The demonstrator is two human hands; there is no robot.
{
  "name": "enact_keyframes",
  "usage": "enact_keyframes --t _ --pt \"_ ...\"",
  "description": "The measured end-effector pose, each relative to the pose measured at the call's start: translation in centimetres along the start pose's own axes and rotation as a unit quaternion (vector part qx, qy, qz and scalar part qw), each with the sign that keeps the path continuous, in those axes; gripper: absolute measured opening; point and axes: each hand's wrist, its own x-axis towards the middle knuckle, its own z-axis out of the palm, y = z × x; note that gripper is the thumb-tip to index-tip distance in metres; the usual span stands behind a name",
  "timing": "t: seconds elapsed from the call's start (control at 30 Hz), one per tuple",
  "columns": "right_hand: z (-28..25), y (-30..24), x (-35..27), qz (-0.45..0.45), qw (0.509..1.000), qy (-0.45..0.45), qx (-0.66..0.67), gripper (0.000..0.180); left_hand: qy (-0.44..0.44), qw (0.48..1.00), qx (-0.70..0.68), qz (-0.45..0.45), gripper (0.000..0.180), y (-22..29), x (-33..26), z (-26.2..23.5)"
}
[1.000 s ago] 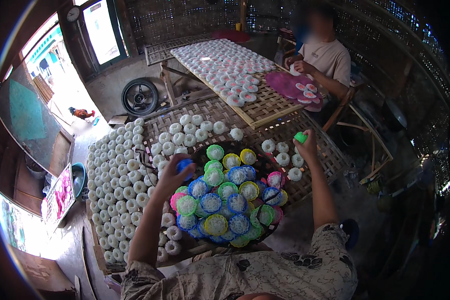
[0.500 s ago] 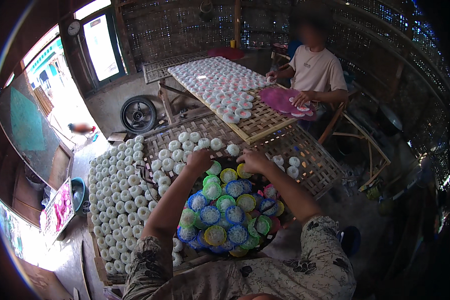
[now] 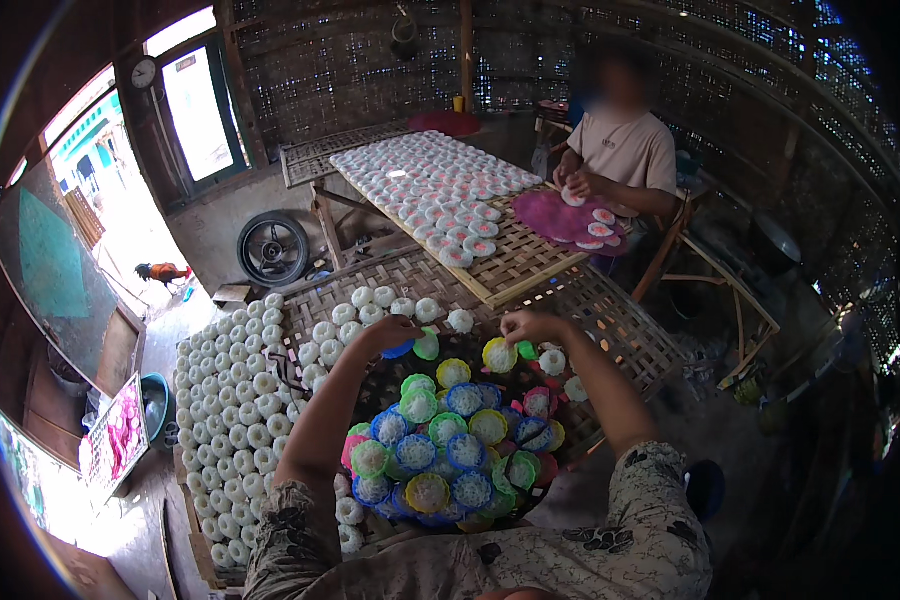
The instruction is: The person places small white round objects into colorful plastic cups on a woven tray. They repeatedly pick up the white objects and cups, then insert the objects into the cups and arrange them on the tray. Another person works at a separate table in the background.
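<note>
A heap of small fluted plastic moulds (image 3: 467, 451) in blue, green, yellow and pink lies in front of me, filled with white, strand-like stuff. My left hand (image 3: 394, 331) is closed at the heap's far left, gripping a blue mould (image 3: 398, 349), with a green mould (image 3: 426, 345) beside its fingers. My right hand (image 3: 533, 328) pinches a yellow mould (image 3: 498, 356) with white filling; a green mould (image 3: 527, 350) shows under the same hand. White ring-shaped cakes (image 3: 370, 314) lie on the woven rack beyond my left hand, and a single white cake (image 3: 460, 320) sits between both hands.
Rows of white rings (image 3: 232, 420) cover the left side. A person (image 3: 620, 150) opposite handles a round cake over a magenta sheet (image 3: 560, 222), beside a bamboo rack (image 3: 510, 265) of pink-centred cakes. A wheel (image 3: 273, 249) leans against the wall; a rooster (image 3: 163, 272) stands by the doorway.
Both my hands have lifted moulds off the far part of the heap, and the right has shifted rightward. White cakes now show beside my right hand. The other person's hands have come together.
</note>
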Motion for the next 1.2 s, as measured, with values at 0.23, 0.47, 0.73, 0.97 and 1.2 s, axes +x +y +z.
enact_keyframes --t 0.23,0.47,0.73,0.97,1.2 --pt "-2.8 0.6 -3.7 -0.029 0.877 0.402 -0.263 0.034 0.321 0.883 0.270 0.213 0.037 3.7 0.4 1.7" --pt "-1.9 1.1 -5.7 0.036 0.879 0.328 -0.345 0.035 0.203 0.939 0.241 0.137 0.047 8.8 -2.6 -0.6" --pt "5.6 -2.3 -4.7 -0.102 0.713 0.097 0.687 0.042 0.248 0.896 0.021 0.368 0.045 18.1 -5.4 4.9" --pt "9.5 -2.9 -10.3 -0.191 0.561 0.018 0.805 0.045 0.211 0.885 0.104 0.401 0.050 23.3 -7.4 8.8" --pt "11.5 3.5 -23.2 -0.347 0.413 0.134 0.832 0.055 0.149 0.883 0.083 0.436 0.045 23.7 -8.3 6.2"
